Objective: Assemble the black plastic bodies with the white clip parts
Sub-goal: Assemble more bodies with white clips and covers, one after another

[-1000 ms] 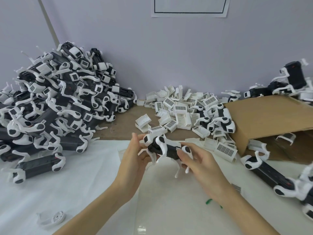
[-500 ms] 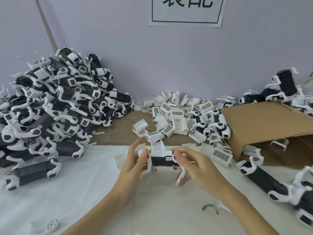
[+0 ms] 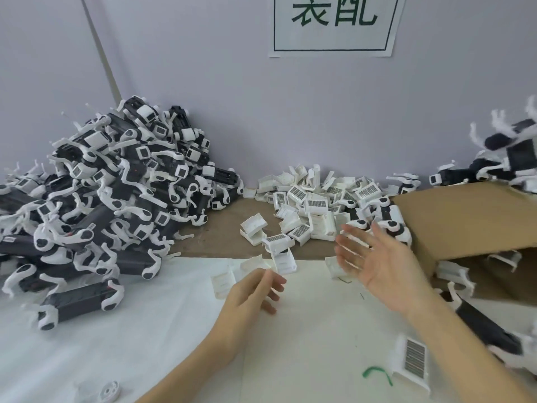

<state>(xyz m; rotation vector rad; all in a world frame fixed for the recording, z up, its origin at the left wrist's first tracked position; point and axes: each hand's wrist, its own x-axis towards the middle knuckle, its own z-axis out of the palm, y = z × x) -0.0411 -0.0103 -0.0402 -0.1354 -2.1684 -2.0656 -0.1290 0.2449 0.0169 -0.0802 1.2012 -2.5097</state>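
Note:
My left hand (image 3: pixel 255 292) hovers low over the white sheet with its fingers loosely curled and nothing in them. Its fingertips are just short of a loose white clip part (image 3: pixel 252 263). My right hand (image 3: pixel 374 257) is raised above the table, palm open, fingers spread and blurred. A heap of white clip parts (image 3: pixel 313 199) with barcode labels lies behind both hands. A large pile of black bodies with white parts fitted (image 3: pixel 116 199) fills the left side. Another black body (image 3: pixel 488 327) lies at the lower right.
An open cardboard box (image 3: pixel 465 216) lies on its side at the right, with more black-and-white pieces (image 3: pixel 508 152) behind it. A labelled white clip (image 3: pixel 412 359) and a green tie (image 3: pixel 374 373) lie near my right forearm. A round white piece (image 3: pixel 107 391) sits bottom left.
Both hands held a black body with white parts between them; now neither holds it and it is out of sight. My right hand has swung up and right, open.

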